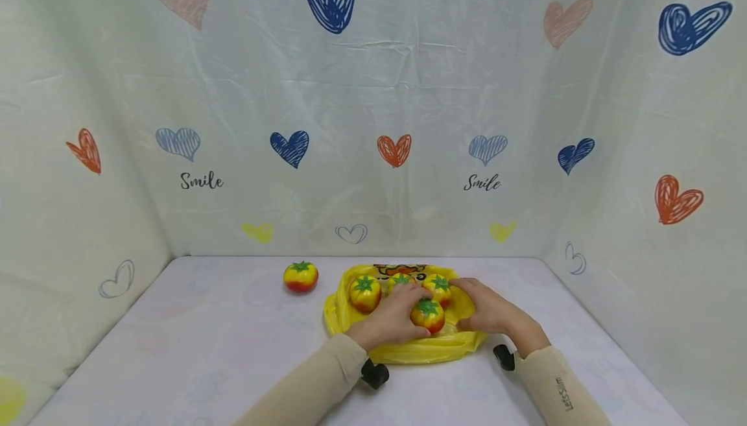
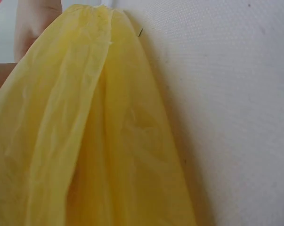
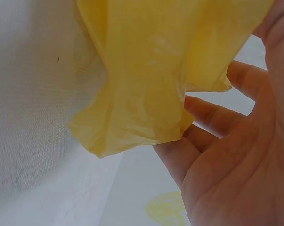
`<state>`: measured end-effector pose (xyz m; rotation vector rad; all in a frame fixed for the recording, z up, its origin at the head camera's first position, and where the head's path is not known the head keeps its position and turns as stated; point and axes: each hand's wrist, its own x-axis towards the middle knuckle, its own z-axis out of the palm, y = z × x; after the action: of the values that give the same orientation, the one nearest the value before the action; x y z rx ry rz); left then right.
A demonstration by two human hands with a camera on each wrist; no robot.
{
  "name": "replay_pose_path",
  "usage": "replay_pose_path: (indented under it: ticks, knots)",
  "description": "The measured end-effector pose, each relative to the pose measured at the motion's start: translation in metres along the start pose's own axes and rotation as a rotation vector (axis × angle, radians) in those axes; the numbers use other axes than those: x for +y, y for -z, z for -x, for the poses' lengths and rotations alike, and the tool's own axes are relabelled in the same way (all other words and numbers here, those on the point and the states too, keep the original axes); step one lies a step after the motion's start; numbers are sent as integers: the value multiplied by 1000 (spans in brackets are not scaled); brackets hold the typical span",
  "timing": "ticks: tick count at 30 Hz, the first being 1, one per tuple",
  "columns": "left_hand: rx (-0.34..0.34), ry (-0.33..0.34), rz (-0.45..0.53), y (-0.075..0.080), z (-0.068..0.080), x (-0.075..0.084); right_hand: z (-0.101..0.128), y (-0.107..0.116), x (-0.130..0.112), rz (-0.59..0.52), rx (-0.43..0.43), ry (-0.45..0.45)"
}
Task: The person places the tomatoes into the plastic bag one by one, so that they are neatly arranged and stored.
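A yellow plastic bag (image 1: pixel 350 314) lies flat on the table with several toy tomatoes on it. My left hand (image 1: pixel 390 321) curls round the nearest tomato (image 1: pixel 428 316), fingers above it and thumb below. Beside it, my right hand (image 1: pixel 493 312) rests on the bag's right part with its fingers spread, close to another tomato (image 1: pixel 440 285). The right wrist view shows that hand's (image 3: pixel 236 155) palm open, its relaxed fingers (image 3: pixel 212 117) touching a fold of the bag (image 3: pixel 151 70). In the left wrist view the bag (image 2: pixel 85 141) fills most of the frame, with a finger (image 2: pixel 33 23) at the top left.
One more tomato (image 1: pixel 300 276) sits alone on the white table (image 1: pixel 192 335), left of the bag. Two other tomatoes (image 1: pixel 364 292) (image 1: pixel 401 279) lie on the bag's far part. Heart-printed cloth walls (image 1: pixel 373 121) close in the back and both sides.
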<state>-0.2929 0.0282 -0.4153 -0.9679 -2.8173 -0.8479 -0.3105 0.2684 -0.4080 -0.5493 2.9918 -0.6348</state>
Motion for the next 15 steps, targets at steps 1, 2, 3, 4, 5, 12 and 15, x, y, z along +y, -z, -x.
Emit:
replay_pose_path:
  ticks: [1, 2, 3, 4, 5, 12, 15]
  knots:
    - [2, -2, -2, -1, 0, 0, 0, 0, 0, 1, 0, 0]
    - [4, -2, -4, -1, 0, 0, 0, 0, 0, -1, 0, 0]
    - [6, -1, -8, -1, -1, 0, 0, 0, 0, -4, 0, 0]
    - [7, -2, -12, -2, -1, -1, 0, 0, 0, -5, 0, 2]
    - [9, -1, -13, -2, -1, -1, 0, 0, 0, -6, 1, 3]
    - [12, 13, -19, -5, -2, -1, 1, 1, -1, -1, 6, 20]
    - [14, 14, -24, -5, -3, -1, 1, 1, -1, 2, 7, 27]
